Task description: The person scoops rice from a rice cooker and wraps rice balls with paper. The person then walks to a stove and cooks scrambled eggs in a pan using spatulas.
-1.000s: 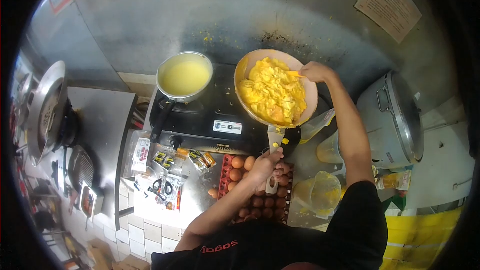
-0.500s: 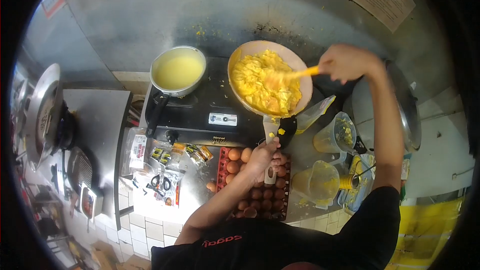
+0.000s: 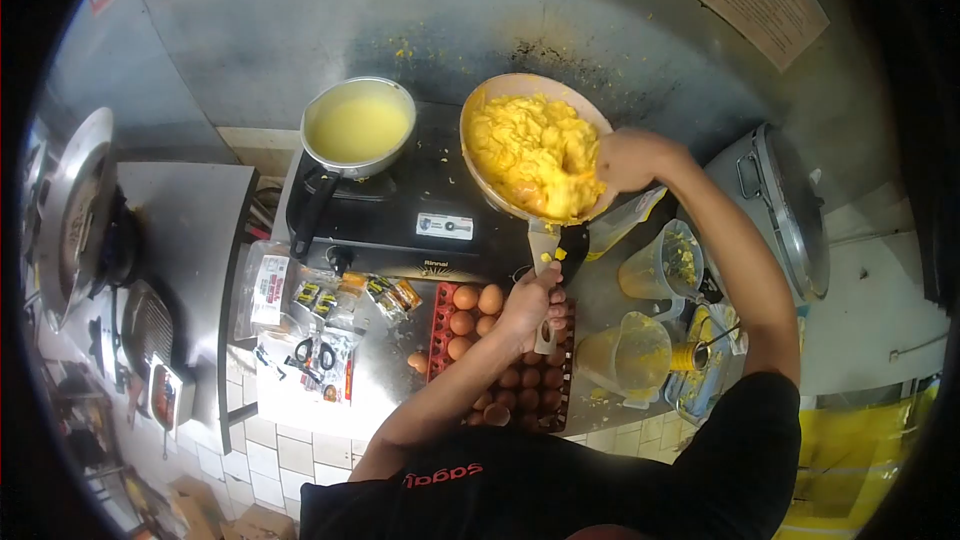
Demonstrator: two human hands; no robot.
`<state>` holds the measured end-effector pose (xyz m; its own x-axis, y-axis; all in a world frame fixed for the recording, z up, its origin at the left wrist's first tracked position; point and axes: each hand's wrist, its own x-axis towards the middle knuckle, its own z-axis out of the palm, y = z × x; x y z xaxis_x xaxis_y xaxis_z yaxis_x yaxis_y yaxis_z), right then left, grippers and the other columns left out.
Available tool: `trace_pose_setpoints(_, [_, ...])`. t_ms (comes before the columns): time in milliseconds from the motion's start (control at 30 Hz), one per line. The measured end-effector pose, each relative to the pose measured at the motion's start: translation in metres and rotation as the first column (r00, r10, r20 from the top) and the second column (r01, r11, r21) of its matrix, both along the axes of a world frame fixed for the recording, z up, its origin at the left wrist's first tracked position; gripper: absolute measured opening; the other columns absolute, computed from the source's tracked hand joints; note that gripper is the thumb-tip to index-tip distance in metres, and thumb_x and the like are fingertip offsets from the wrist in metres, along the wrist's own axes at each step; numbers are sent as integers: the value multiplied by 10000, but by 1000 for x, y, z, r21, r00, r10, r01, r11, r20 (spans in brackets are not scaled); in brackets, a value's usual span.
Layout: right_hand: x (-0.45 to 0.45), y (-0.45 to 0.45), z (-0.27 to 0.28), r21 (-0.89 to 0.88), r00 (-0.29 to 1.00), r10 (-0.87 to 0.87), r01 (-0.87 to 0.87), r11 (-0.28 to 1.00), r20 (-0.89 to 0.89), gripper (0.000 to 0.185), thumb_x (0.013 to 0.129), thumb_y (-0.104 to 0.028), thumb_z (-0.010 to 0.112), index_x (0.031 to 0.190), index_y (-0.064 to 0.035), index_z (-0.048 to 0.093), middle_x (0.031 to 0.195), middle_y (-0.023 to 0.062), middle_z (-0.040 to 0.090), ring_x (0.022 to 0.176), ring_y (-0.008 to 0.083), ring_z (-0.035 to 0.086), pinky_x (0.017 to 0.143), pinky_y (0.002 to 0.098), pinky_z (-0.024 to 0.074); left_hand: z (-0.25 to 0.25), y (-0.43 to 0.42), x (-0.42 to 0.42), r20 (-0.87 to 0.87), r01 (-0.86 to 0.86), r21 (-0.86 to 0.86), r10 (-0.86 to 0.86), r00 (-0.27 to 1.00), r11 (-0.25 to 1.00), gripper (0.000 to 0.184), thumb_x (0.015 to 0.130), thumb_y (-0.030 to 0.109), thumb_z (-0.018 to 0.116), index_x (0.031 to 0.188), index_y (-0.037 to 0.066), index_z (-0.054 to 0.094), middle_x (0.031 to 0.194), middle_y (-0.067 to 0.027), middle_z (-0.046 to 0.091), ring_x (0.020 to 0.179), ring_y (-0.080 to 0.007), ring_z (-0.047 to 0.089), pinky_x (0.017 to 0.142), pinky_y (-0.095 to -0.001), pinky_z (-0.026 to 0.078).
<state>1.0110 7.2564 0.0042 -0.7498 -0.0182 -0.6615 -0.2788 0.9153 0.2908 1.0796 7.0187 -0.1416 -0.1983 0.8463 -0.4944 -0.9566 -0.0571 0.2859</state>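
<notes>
My left hand (image 3: 530,308) is closed around the pale handle of a frying pan (image 3: 583,110), which is tilted over the right side of the stove. Soft yellow scrambled egg (image 3: 530,145) fills much of the pan. At the pan's right rim, my right hand (image 3: 632,160) grips a yellow-handled spatula. Its handle is mostly hidden by the hand, and its head is lost in the egg and motion blur. Below my left hand is a tray of brown eggs (image 3: 462,323), partly covered by my forearm. Bits of egg stick to the pan handle.
A saucepan of pale yellow liquid (image 3: 358,130) stands on the left of the black stove (image 3: 400,210). Two plastic jugs (image 3: 640,355) and a large lidded pot (image 3: 790,205) are to the right. Packets (image 3: 318,298) and scissors (image 3: 318,355) lie front left. A metal wall rises behind.
My right hand has moved left and down to the pan's rim, pushing the spatula into the egg. The egg has shifted in the pan. My left hand keeps hold of the handle.
</notes>
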Motion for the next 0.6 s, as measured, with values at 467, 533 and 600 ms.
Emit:
trace_pose_setpoints(467, [-15, -52, -6, -186, 947, -296, 271, 944, -123, 248, 818, -202, 506, 856, -74, 716, 901, 200, 681, 845, 368, 666, 739, 448, 522, 3, -3, -9, 8, 0, 30, 0, 1000, 1000, 246, 962, 323, 549, 935, 144, 383, 665, 18, 352, 498, -87, 327, 419, -245, 293])
trace_pose_setpoints(533, [-39, -42, -41, -160, 879, -347, 311, 937, -326, 250, 821, -204, 508, 845, -54, 708, 897, 213, 676, 844, 372, 664, 740, 452, 523, 2, -2, -4, 15, -3, 34, 2, 1000, 999, 248, 964, 325, 548, 930, 145, 381, 668, 20, 347, 500, -87, 326, 419, -243, 293])
trace_pose_setpoints(600, [-45, -42, -36, -104, 813, -392, 387, 916, -430, 265, 827, -201, 510, 836, -13, 697, 911, 237, 665, 860, 387, 657, 746, 459, 527, 1, -4, -4, 6, -14, 45, 14, 1000, 999, 250, 966, 327, 547, 926, 146, 380, 672, 21, 345, 501, -87, 325, 418, -243, 294])
